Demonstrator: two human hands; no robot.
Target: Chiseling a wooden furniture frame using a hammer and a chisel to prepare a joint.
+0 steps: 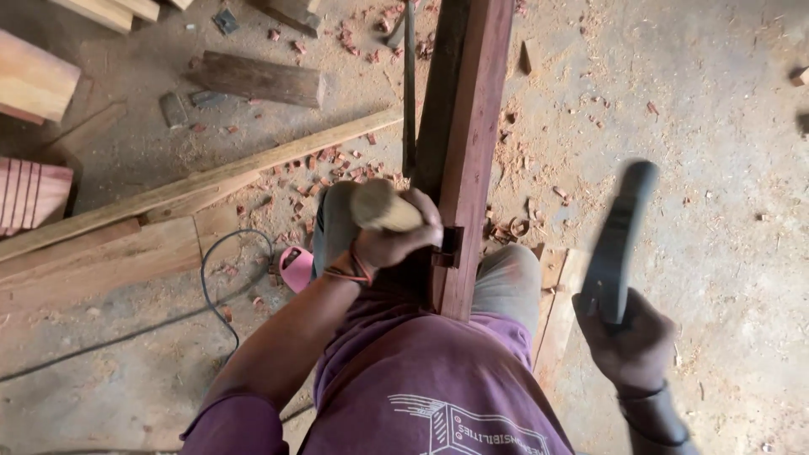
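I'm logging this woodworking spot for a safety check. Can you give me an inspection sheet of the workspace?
Surface: dusty floor, strewn with sawdust and reddish chips.
Job's things: reddish beam running between the knees, a notch cut in its side; chisel handle at the notch; dark mallet, motion-blurred.
Clutter: long plank, dark block, pale offcuts, grooved piece.
Grippers: left hand grips the chisel handle; right hand grips the mallet, raised beside the beam.
Cables: black cable looping across the floor, left.
Surroundings: pink sandal by the left knee; no other people seen.
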